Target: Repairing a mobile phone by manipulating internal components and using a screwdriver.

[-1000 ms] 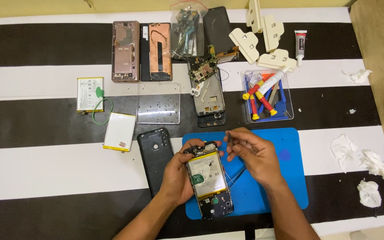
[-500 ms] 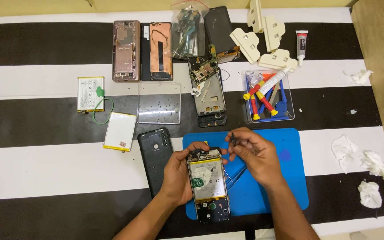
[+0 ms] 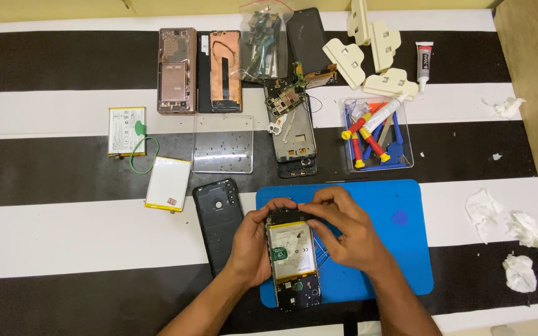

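Gripping the open phone [image 3: 292, 258] with my left hand [image 3: 251, 249], I see its flat battery. My right hand [image 3: 344, 231] pinches its top edge over the smooth blue mat [image 3: 406, 249].

We see the scene evenly and brightly lit from above, with only short, soft shadows under our forearms and beside the parts. Mild glare sits on the clear plastic tray [image 3: 222, 143], and fine print stays too small to read. The worktop [image 3: 63, 230] stripes bow slightly toward the edges.

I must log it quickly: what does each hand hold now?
Left hand: holding the opened phone.
Right hand: fingertips on the phone's top edge.
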